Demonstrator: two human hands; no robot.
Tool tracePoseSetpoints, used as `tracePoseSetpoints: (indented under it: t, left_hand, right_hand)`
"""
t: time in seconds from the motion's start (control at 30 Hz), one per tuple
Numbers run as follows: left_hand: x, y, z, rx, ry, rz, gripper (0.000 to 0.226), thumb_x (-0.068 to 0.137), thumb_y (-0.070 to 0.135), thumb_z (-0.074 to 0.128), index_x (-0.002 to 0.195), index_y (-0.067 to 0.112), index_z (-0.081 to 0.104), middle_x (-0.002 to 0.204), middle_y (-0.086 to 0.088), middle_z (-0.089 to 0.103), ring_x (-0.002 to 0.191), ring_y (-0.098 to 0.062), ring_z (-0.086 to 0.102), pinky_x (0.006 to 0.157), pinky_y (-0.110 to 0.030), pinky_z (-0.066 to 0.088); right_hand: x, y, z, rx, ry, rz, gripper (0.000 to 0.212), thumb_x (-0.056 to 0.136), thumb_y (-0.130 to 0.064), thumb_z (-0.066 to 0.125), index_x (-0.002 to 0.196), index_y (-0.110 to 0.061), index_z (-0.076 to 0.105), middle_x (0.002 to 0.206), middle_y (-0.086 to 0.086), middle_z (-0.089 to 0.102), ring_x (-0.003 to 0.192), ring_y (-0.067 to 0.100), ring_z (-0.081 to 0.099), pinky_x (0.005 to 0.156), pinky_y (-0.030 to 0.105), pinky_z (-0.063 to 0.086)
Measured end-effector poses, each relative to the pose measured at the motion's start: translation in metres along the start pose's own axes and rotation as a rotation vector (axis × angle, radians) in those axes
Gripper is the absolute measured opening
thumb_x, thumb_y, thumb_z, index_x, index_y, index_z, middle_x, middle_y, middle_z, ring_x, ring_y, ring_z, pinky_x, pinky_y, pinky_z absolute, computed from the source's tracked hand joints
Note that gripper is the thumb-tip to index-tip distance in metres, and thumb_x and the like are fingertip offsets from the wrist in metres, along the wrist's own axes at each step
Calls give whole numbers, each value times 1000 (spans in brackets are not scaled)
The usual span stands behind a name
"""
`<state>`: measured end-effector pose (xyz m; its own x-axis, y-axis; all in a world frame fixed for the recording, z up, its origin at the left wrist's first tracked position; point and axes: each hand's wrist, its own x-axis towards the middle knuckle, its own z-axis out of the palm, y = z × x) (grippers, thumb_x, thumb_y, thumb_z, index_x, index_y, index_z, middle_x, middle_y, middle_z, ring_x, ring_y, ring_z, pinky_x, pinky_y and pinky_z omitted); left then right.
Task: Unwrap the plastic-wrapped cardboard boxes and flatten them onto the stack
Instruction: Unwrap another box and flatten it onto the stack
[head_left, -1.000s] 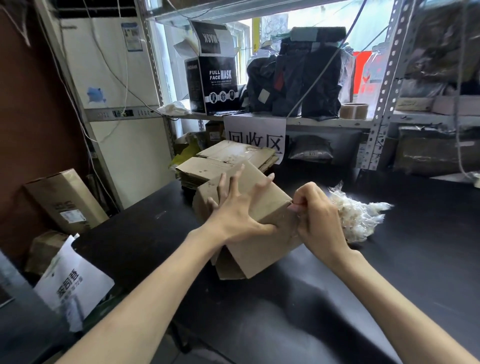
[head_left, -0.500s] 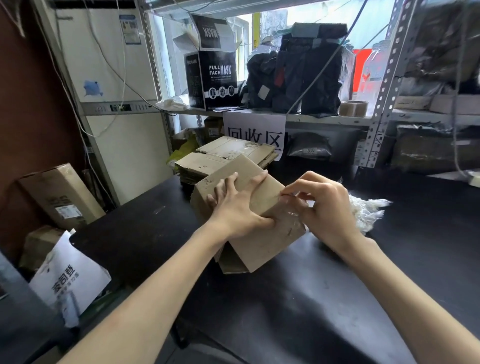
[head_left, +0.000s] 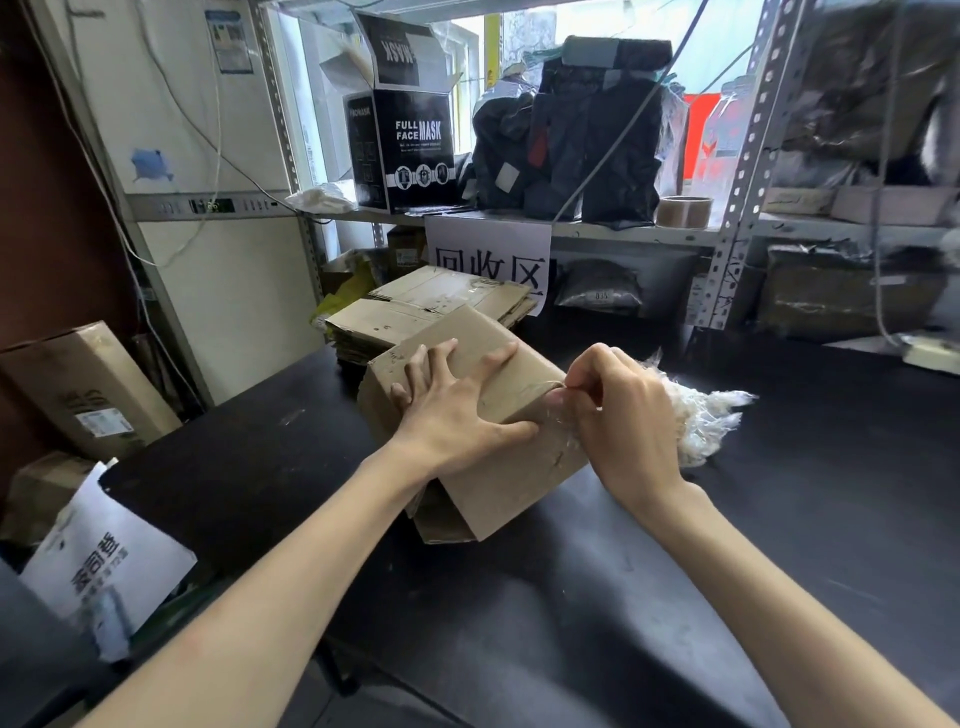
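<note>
Pins a small brown cardboard box to the black table top at centre frame with the left hand, fingers spread straight across the upper face. Pinches a thin strand of clear plastic wrap at the box's right edge, three o'clock from the left hand, between the curled fingers of the right hand. Half hides, behind that right hand at two o'clock, a crumpled wad of clear plastic film lying on the table. Loose flaps open at the box's near end, six o'clock.

Just behind the box at twelve o'clock, a stack of flattened brown cardboard, its near edge covered by the box. Above the stack, a white paper sign with black characters hanging from a grey metal shelf. On the shelf, a black "FULL FACE MASK" carton, dark bagged parcels and a brown tape roll. At nine o'clock, off the table, a tall brown carton leaning.
</note>
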<state>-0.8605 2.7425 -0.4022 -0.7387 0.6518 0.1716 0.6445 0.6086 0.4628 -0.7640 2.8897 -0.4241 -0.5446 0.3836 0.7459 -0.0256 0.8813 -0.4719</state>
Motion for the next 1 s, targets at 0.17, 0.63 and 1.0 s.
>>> tracePoseSetpoints:
  t: [0.17,0.63,1.0]
  left_hand:
    - [-1,-2,-1,-21,4,-6,86,82,62,69,151,57,18,159,-5,7,150,-27,-9,121,-59,4]
    - [-3,-5,-2,-30,4,-10,87,82,64,68,151,57,16,153,-3,8,145,-30,-3,121,-57,9]
    - [-3,-3,-1,-35,-6,-4,87,81,67,67,151,58,15,153,-3,8,146,-27,3,121,-53,9]
  right_hand:
    - [-2,2,2,15,29,-25,22,79,-18,77,76,-14,56,79,-3,55,69,22,52,61,39,44]
    - [3,13,-1,76,-25,-150,18,82,-25,75,79,-12,63,82,-1,59,72,21,57,63,45,51]
    - [-1,9,-2,-188,81,-239,21,86,-31,61,76,-12,64,76,-1,60,64,22,58,55,22,31]
